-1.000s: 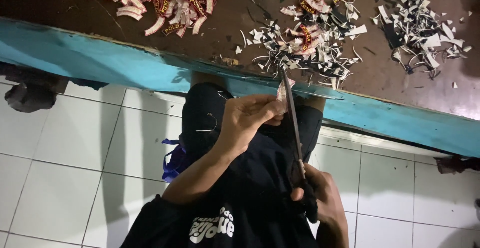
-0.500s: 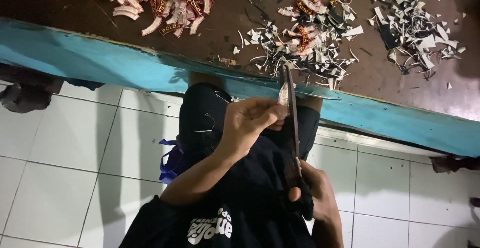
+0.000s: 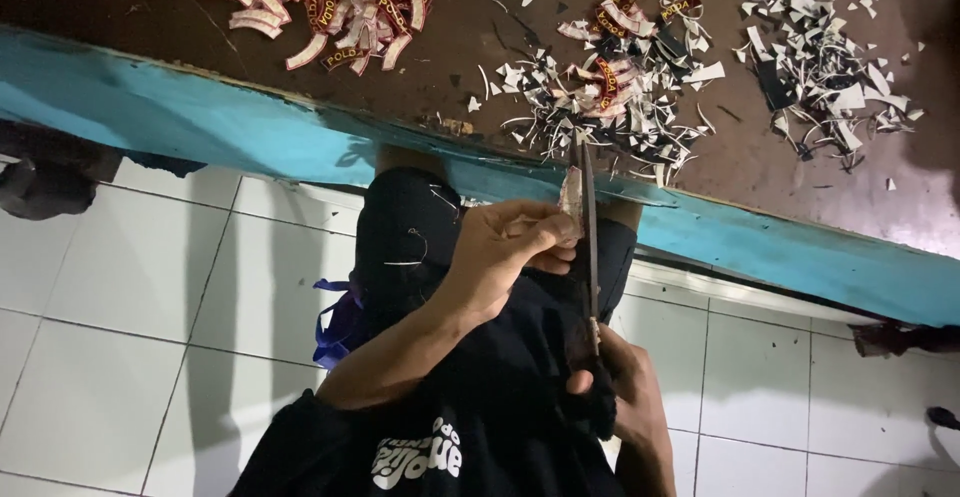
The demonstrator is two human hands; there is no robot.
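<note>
The left hand (image 3: 510,247) is clenched on a small patch (image 3: 570,202), pinched between thumb and fingertips and held just below the near edge of the table (image 3: 200,122). The patch stands edge-on to the camera; its face cannot be read from here. The right hand (image 3: 625,397) is closed round the handles of a pair of scissors (image 3: 585,247), lower in view and close to the person's body. The blades run upward from that hand, pass directly beside the patch and touch it, and their tips reach over the table's blue front edge. Whether the blades are parted or shut at the patch cannot be told.

The table has a dark brown top and a blue painted front edge. Near its far left corner lies a heap of finished patches (image 3: 320,2), curved strips in red and pale colours. At the middle of the near edge, just above the scissor tips, sits a pile of trimmings (image 3: 600,107) with a few patches mixed in. A second pile of pale scraps (image 3: 825,67) lies toward the right, apart from the first. Under the table is a floor of white tiles (image 3: 110,357). The person wears dark clothing; a blue strip (image 3: 335,322) hangs beside the left leg.
</note>
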